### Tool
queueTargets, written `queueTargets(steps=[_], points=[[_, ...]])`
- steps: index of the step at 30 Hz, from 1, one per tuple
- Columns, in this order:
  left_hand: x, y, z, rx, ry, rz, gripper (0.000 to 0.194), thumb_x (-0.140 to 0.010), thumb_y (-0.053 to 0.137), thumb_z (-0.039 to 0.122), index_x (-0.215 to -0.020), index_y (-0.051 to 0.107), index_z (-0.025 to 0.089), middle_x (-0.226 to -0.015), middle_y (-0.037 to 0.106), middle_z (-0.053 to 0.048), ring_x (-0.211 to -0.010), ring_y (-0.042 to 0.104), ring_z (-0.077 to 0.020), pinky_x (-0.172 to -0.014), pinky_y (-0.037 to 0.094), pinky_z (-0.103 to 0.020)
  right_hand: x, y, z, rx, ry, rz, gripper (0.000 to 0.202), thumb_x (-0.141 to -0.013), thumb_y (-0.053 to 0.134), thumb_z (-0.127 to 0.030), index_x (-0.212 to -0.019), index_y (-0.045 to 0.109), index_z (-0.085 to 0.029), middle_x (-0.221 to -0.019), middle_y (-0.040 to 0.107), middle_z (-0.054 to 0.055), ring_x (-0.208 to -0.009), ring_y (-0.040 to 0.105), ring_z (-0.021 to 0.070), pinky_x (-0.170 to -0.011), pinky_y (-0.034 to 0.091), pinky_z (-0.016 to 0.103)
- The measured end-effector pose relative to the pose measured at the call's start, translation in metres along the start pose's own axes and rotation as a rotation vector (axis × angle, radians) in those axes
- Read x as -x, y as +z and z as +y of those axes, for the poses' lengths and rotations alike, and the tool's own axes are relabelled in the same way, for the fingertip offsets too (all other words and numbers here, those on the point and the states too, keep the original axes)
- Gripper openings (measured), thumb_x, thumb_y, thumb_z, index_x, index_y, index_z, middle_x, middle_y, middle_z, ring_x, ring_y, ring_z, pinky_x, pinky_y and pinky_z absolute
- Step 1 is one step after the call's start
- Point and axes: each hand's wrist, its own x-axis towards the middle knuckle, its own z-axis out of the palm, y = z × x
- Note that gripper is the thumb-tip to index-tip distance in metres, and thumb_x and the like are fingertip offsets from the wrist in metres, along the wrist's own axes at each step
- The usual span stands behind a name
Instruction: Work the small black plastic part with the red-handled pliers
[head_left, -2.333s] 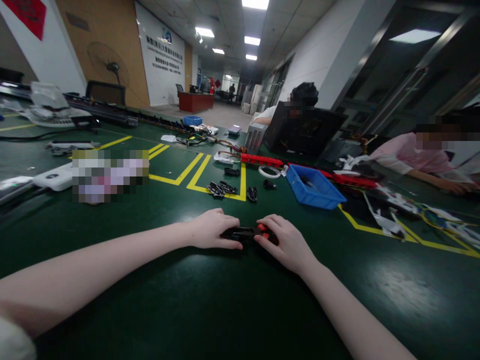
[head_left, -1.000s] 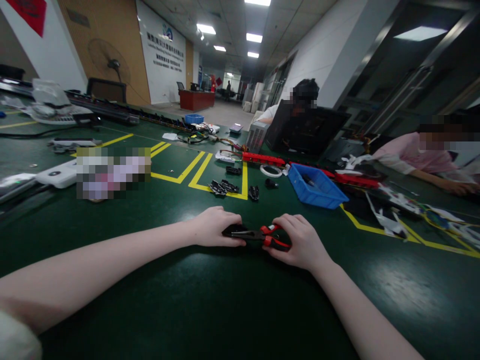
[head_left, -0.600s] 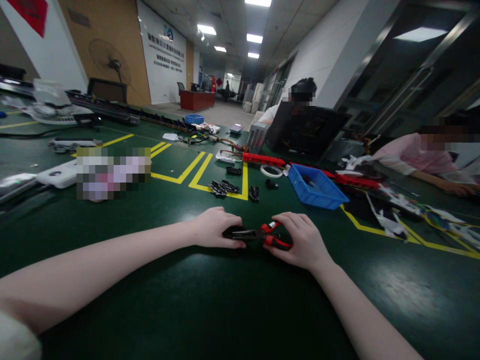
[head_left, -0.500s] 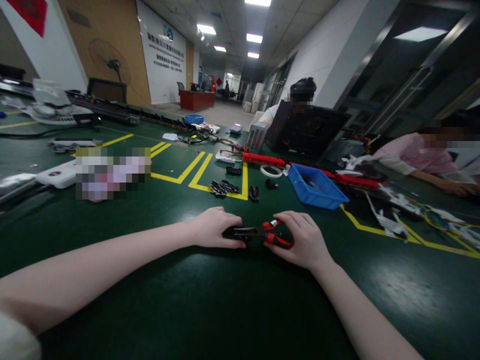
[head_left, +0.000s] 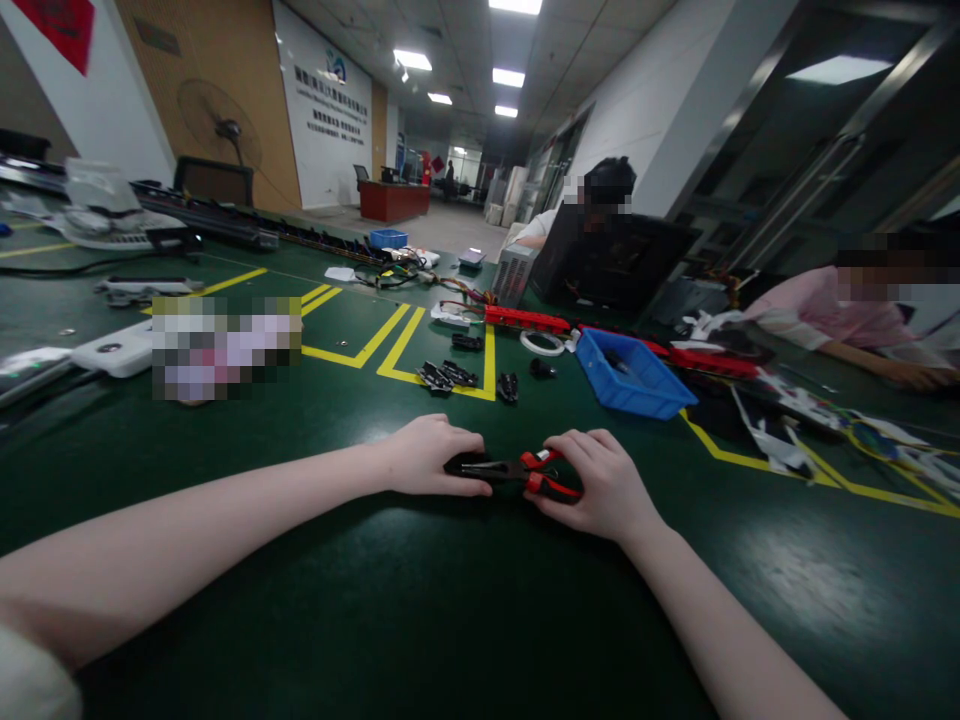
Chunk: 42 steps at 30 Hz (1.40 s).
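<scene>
Closed around the red and black handles of long-nose pliers (head_left: 541, 472) is my right hand (head_left: 600, 485). The pliers' jaws point left, reaching to a small black part (head_left: 454, 465) between the thumb and fingers of my left hand (head_left: 431, 455). Most of that part is hidden by my fingers and the jaws, and I cannot tell whether the jaws grip it. Beyond my hands lie several black plastic and metal pieces (head_left: 448, 375), with another such piece (head_left: 508, 387) just right of them and one (head_left: 466, 342) further back.
A blue bin (head_left: 637, 375) stands right of the black pieces, beside a white ring (head_left: 541, 343) and a dark cylinder (head_left: 543, 368). Red strips (head_left: 526, 320), a metal box (head_left: 514, 273) and loose cables lie behind. A white device (head_left: 112, 348) is on the left. Two people sit across the table.
The pliers have shifted slightly left and their jaws look turned a little. My right hand moved with them; my left hand has stayed in place.
</scene>
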Motion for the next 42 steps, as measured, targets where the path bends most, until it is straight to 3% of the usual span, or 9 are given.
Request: queueTargets(steps=[6,12,25,42], points=[[0.0,0.0006,-0.0009,0.014,0.012,-0.009,0.038,-0.09,0.054,0.055,-0.088,0.059,0.018,-0.071,0.062,0.001,-0.059,0.054,-0.0142,-0.069,0.038,-0.029,-0.0007,-0.0009,-0.0012,-0.017,0.006,-0.013,0.042,-0.072,0.068,-0.046,-0.1,0.059,-0.015,-0.091,0.067,0.01,-0.077,0.061,0.0224,-0.073,0.042,0.038],[-0.0002,0.0018,-0.0001,-0.003,0.002,-0.008,0.036,-0.087,0.059,0.054,-0.089,0.059,0.018,-0.072,0.063,0.001,-0.063,0.057,-0.0158,-0.071,0.038,-0.029,0.0006,0.0002,0.0016,-0.003,-0.002,0.025,0.047,-0.073,0.069,-0.046,-0.106,0.059,-0.015,-0.099,0.069,0.011,-0.088,0.063,0.0245,-0.082,0.042,0.041],[-0.0009,0.0002,0.0012,-0.023,-0.028,-0.055,0.036,-0.085,0.062,0.054,-0.09,0.057,0.018,-0.077,0.064,0.0,-0.066,0.057,-0.0165,-0.073,0.039,-0.029,0.0004,0.0012,0.0014,0.011,-0.048,0.042,0.049,-0.073,0.07,-0.048,-0.107,0.059,-0.015,-0.098,0.069,0.011,-0.09,0.064,0.0256,-0.093,0.04,0.046],[-0.001,-0.0017,0.0011,-0.009,-0.075,-0.053,0.041,-0.085,0.06,0.058,-0.094,0.058,0.018,-0.077,0.064,-0.002,-0.068,0.057,-0.018,-0.068,0.039,-0.027,0.0016,0.0007,0.0037,0.072,-0.052,0.044,0.046,-0.074,0.068,-0.049,-0.103,0.061,-0.014,-0.091,0.067,0.011,-0.079,0.061,0.0234,-0.077,0.042,0.04]])
